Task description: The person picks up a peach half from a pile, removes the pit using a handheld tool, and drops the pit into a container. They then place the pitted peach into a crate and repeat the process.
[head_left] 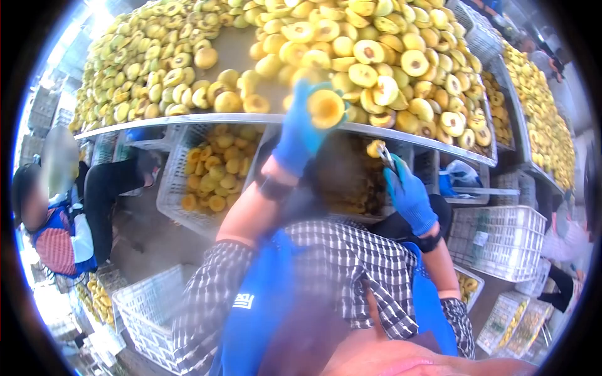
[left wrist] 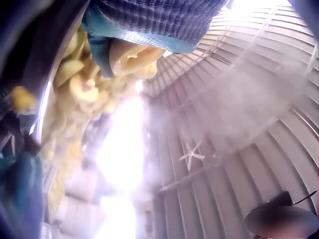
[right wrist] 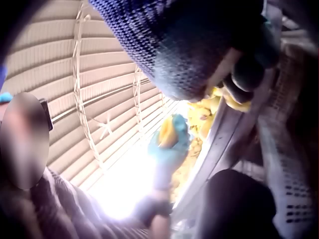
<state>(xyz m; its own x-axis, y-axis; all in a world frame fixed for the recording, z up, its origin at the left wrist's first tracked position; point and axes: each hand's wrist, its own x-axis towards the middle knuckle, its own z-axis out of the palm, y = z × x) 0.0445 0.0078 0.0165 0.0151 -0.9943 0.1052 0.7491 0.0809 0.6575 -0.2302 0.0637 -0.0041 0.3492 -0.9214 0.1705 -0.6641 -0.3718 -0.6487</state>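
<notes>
In the head view my left hand (head_left: 297, 139), in a blue glove, holds up a halved yellow peach (head_left: 327, 109), its round hollow facing me. The same peach half (left wrist: 130, 59) shows under the gloved fingers in the left wrist view. My right hand (head_left: 411, 199), also gloved, grips a slim metal hand tool (head_left: 389, 161) over the crates, to the right of the left hand. At the tool's tip sits a small yellow fruit piece (head_left: 375, 148). Behind both hands, a metal-edged table (head_left: 251, 118) bears a deep heap of peach halves (head_left: 370, 53).
Below the table edge stands a white crate (head_left: 168, 199) of peach halves, with another partly shadowed crate of fruit (head_left: 360, 197) before my lap. White baskets (head_left: 498, 241) stand at the right, and one (head_left: 150, 313) at the lower left. Another person (head_left: 59, 232) sits at the left.
</notes>
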